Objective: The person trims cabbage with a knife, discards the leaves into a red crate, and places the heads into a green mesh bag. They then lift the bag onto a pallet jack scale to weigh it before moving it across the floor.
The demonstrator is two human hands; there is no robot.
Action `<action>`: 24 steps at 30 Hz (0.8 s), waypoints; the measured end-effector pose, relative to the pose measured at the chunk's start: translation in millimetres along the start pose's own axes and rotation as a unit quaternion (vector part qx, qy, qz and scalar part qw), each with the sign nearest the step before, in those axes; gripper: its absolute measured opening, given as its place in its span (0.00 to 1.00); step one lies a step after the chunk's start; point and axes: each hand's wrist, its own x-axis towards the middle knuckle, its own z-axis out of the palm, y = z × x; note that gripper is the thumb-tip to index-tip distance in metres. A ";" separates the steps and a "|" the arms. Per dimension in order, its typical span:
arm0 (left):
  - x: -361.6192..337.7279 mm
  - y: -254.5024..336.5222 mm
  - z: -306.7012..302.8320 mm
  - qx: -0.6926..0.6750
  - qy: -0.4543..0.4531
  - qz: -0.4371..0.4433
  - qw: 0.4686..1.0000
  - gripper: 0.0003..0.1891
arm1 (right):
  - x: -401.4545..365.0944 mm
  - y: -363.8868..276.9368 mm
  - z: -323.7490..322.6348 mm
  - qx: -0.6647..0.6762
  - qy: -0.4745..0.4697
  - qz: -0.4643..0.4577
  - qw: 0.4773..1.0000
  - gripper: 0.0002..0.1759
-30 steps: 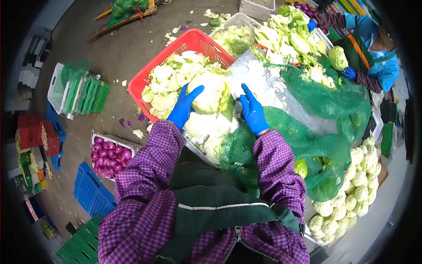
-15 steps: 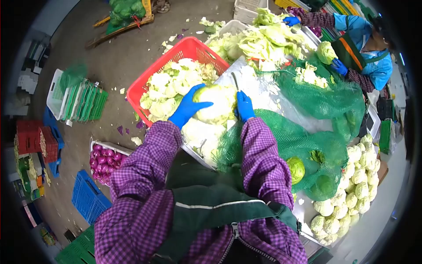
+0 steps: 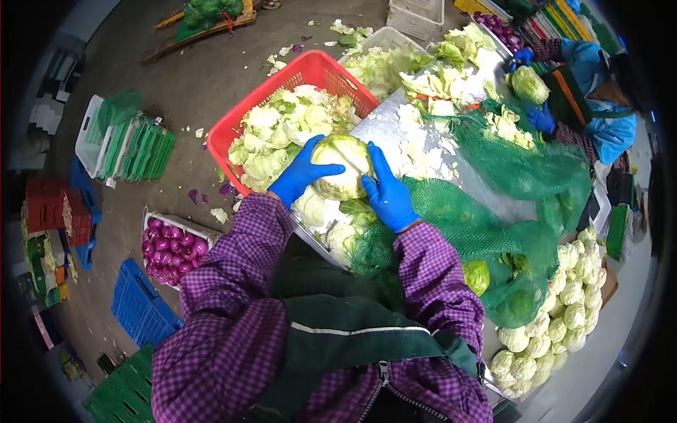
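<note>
A pale green cabbage (image 3: 343, 166) is held between my two blue-gloved hands, above the near-left edge of the metal table. My left hand (image 3: 305, 171) grips its left side, thumb across the front. On its right side, my right hand (image 3: 388, 194) presses with fingers bent round the leaves. Below the cabbage lie more cabbage pieces and loose leaves (image 3: 317, 211). Just beyond my left hand stands a red crate (image 3: 233, 127) filled with trimmed leaves. Green netting (image 3: 451, 218) spreads over the table to the right of my right hand.
Trimmed cabbages (image 3: 546, 338) are piled at the right. Purple onions (image 3: 169, 250) fill a white crate at lower left, near a blue crate (image 3: 141, 307). Across the metal table (image 3: 395, 120), a co-worker in blue sleeves (image 3: 610, 137) holds another cabbage (image 3: 529, 84).
My right hand has shifted from beside the cabbage onto its right side, and the cabbage has turned. Many leaves at the table's far end have gone. The co-worker's two hands have come together at their cabbage.
</note>
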 end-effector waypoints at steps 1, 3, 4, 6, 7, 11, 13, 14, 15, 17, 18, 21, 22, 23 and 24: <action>0.8 -1.5 -1.2 0.017 -0.015 0.005 1.000 0.47 | 3.6 -0.9 3.3 -0.024 -0.045 0.061 0.997 0.33; 2.9 -4.6 -2.0 0.023 -0.028 -0.002 0.999 0.47 | 13.7 -0.7 10.4 -0.036 -0.007 0.051 0.998 0.31; 2.4 -7.1 -1.6 0.022 -0.029 -0.009 0.999 0.47 | 16.1 1.4 13.5 -0.051 0.032 0.046 0.997 0.29; 4.8 -3.1 0.9 0.044 -0.041 0.001 0.998 0.44 | 30.5 11.7 14.3 -0.022 0.065 0.100 0.993 0.27; 2.7 1.8 1.0 0.042 -0.055 0.010 0.998 0.43 | 39.0 18.6 16.2 0.010 0.098 0.150 0.984 0.26; 5.0 -10.0 -11.9 0.054 -0.089 0.014 0.995 0.42 | 45.2 60.8 33.9 0.228 0.140 0.304 0.914 0.30; 11.9 -49.0 -13.1 -0.050 0.091 0.133 0.986 0.44 | 25.9 67.2 37.2 0.335 0.135 0.382 0.851 0.29; 5.1 -54.0 -6.5 -0.050 0.092 0.131 0.986 0.44 | 18.2 66.8 34.7 0.356 0.130 0.394 0.837 0.29; 0.0 -58.6 3.7 -0.061 0.100 0.148 0.982 0.43 | 11.2 69.0 25.7 0.300 0.071 0.437 0.845 0.30; -5.7 -56.2 12.4 -0.088 0.085 0.156 0.980 0.43 | -0.5 59.5 9.2 0.173 0.090 0.368 0.909 0.30; -4.7 -47.5 11.1 -0.091 0.085 0.154 0.980 0.43 | -2.7 54.0 1.3 0.045 0.110 0.286 0.951 0.31; 11.6 -28.1 -0.1 -0.079 0.007 0.074 0.994 0.42 | 9.4 1.4 -30.9 0.049 0.046 0.134 0.989 0.34; 12.9 -19.4 1.1 -0.079 0.005 0.075 0.994 0.42 | 13.0 -0.9 -26.6 0.032 0.039 0.049 0.998 0.35; 12.4 -9.4 2.2 -0.033 0.011 0.052 0.998 0.43 | 16.1 -1.1 -21.3 0.003 0.006 0.034 0.999 0.35; 13.5 -2.4 2.7 0.013 0.019 0.030 0.999 0.44 | 20.7 -1.3 -15.7 -0.026 -0.028 0.019 0.999 0.35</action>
